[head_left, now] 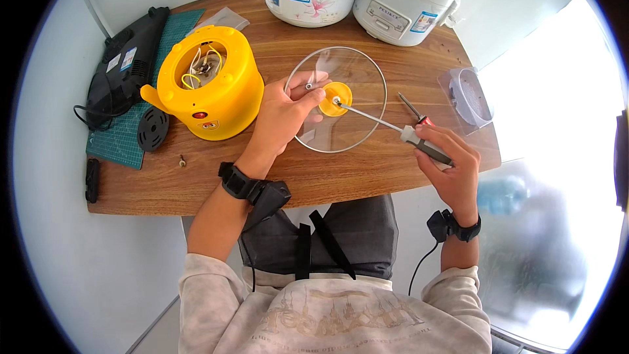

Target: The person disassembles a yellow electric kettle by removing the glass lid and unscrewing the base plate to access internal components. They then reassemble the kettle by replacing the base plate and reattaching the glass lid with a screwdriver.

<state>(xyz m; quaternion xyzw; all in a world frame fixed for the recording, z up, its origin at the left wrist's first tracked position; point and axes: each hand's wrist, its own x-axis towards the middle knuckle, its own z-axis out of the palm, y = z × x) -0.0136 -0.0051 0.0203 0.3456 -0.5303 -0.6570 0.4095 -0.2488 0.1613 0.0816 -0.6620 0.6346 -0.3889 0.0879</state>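
Note:
A round glass lid [357, 132] with a metal rim is in my left hand [288, 108], whose fingers reach under and over its left side. The thumb rests beside the yellow knob [344, 109] at the lid's middle. A small metal piece [308, 86] shows by the left fingertips; I cannot tell whether it is pinched. My right hand [453, 160] is closed around the grey handle of a screwdriver [373, 117]. The shaft points left, and its tip meets the white centre of the knob. Another screwdriver [413, 107], with a red handle, lies partly behind the right hand.
At left stands an opened yellow appliance [230, 108] with wires inside. Near it are a black slotted disc [153, 129], a small screw [183, 162], a green mat [124, 147] and a black device [134, 49]. Two white rice cookers [313, 10] and clear plastic packaging [473, 101] stand beyond.

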